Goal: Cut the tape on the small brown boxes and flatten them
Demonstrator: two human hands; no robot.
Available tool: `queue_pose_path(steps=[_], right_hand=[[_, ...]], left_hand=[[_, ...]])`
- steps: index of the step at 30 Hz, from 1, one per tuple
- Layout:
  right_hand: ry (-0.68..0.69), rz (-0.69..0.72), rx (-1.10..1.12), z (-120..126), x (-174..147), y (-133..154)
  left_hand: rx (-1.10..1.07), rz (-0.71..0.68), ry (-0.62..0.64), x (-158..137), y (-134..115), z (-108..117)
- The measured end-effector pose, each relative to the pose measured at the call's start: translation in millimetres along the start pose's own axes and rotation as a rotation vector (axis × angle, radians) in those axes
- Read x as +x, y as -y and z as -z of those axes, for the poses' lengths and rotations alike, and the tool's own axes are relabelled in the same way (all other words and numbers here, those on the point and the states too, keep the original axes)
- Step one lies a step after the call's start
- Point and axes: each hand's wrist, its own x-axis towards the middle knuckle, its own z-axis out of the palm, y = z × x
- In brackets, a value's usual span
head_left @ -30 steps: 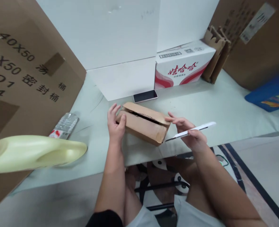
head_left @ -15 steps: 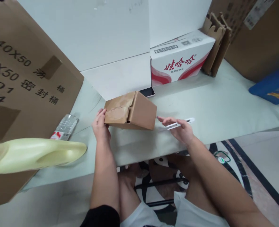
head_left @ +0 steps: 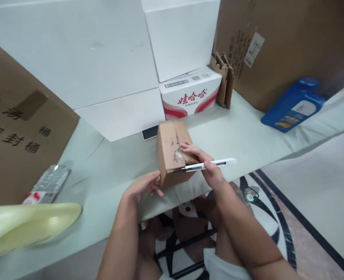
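Observation:
A small brown cardboard box sits near the table's front edge, one end turned toward me. My left hand grips its near left corner, some fingers reaching under it. In my right hand is a white utility knife, held between thumb and palm side. The knife's tip points left, by the seam at the box's near top edge. The right fingers lie stretched across the box top; I cannot tell whether the blade touches the cardboard.
A dark phone lies behind the box. White cartons and a red-and-white water carton line the back. A blue bottle rests at right. At left are a foil-like packet, a pale yellow object and a large carton.
The box has been turned, its end now toward me. My right hand has moved onto the box top with the knife, and my left is at the near corner. The view has shifted right.

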Motion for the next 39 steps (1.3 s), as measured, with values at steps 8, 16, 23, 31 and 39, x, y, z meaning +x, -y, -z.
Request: queue_pose_path(steps=[8, 16, 23, 31, 39], right_hand=[[0.027, -0.113, -0.073, 4.7, -3.8, -16.6], [-0.319, 0.034, -0.261, 3.9, -10.5, 6.2], [-0.162, -0.053, -0.651, -19.2, -7.9, 35.5], [-0.071, 0.024, -0.827, -28.5, -5.7, 37.1], [-0.031, 0.045, -0.912, -33.3, -7.8, 37.9]], left_hand=[[0.318, -0.734, -0.741, -9.6, -15.8, -3.0], [0.678, -1.026, -0.578, 12.8, -16.7, -34.7], [0.662, -0.994, -0.588, 9.8, -17.8, -37.2], [0.545, -0.838, -0.564, 2.3, -19.5, -45.5], [0.492, -0.826, -0.503, 1.4, -17.8, -44.0]])
